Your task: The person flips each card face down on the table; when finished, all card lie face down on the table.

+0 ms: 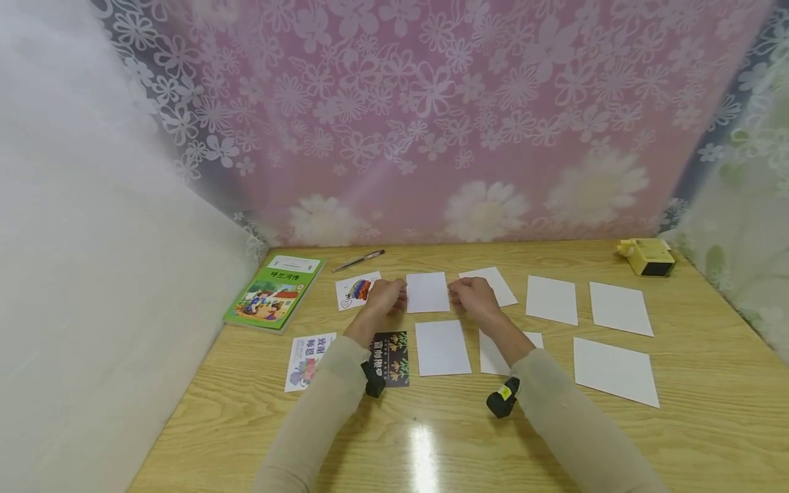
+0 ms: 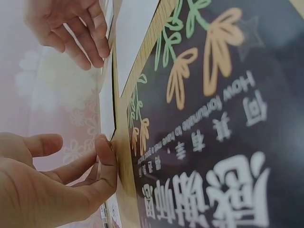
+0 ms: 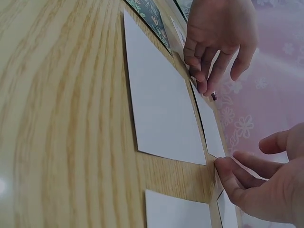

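Loosely relaxed, the left hand [image 1: 385,299] and right hand [image 1: 477,297] touch a white card [image 1: 428,293] at opposite edges.

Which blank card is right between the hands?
The leftmost blank card in the back row: the left hand is at one side, the right hand at the other. No other sits between them.

At the back left of the wood-grained desk [image 1: 715,383] lies a green illustrated book [image 1: 274,294], a slim pen [image 1: 358,261] aslant near it. A yellow boxy device [image 1: 646,257] (dark panel facing front) sits back right. Behind hangs a pink floral curtain [image 1: 431,137].
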Tool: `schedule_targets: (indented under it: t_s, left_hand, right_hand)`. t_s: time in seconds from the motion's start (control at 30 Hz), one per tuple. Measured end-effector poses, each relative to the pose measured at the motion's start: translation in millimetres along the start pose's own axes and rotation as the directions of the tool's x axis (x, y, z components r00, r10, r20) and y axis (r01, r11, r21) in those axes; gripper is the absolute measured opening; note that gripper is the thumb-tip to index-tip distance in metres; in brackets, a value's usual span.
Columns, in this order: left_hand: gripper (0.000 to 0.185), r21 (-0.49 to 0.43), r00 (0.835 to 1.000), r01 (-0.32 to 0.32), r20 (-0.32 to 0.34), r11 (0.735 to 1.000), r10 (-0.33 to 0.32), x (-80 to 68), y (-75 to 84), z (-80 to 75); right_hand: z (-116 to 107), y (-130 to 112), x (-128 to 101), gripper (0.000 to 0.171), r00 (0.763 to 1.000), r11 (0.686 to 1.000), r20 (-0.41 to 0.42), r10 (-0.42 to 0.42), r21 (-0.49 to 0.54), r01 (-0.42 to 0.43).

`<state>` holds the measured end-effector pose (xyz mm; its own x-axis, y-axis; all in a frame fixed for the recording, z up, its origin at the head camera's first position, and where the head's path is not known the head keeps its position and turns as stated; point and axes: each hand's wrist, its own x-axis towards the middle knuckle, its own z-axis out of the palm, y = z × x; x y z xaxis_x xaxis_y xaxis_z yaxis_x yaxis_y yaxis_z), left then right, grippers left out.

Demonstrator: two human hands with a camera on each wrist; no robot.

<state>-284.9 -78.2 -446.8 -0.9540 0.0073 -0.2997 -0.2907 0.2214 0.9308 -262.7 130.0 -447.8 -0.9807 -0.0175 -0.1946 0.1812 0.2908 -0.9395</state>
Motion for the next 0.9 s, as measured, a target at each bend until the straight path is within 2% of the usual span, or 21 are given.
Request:
schedule_targets:
  t_s: [0.13,0.27,0.37,0.5,0.73,0.9]
  left_hand:
    - [0.039,0.021,0.999,-0.037,0.017,0.999,0.037,-0.4,-2.5,-4.8]
    - [0.039,0.011,0.996,-0.077,0.039,0.997,0.077,-1.0,-4.5,-16.5]
    - [0.041,-0.040,0.996,-0.071,0.043,0.997,0.073,-0.9,-4.3,-27.5]
    - [0.044,-0.063,0.997,-0.071,0.030,0.995,0.073,-0.2,-3.7,-41.4]
    - [0.042,-0.077,0.997,-0.052,-0.065,0.996,0.047,1.7,-8.3,-68.8]
    - [0.043,-0.147,0.983,-0.051,-0.180,0.988,0.024,2.2,-11.6,-90.5]
  right_hand:
    - [0,-2,-1,0.042,1.000,1.000,0.001,-0.018,0.011,0.018]
    - [3,-3,0,0.043,0.999,0.998,0.006,-0.042,0.057,0.041]
    - [7,-5,2,0.042,0.999,0.995,0.009,-0.053,0.091,0.051]
    - [15,-10,5,0.040,0.998,0.992,0.011,-0.063,0.111,0.062]
    - [39,-19,14,0.037,0.996,0.982,0.051,-0.075,0.178,0.065]
    - [56,-23,23,0.040,0.987,0.975,0.144,-0.073,0.217,0.041]
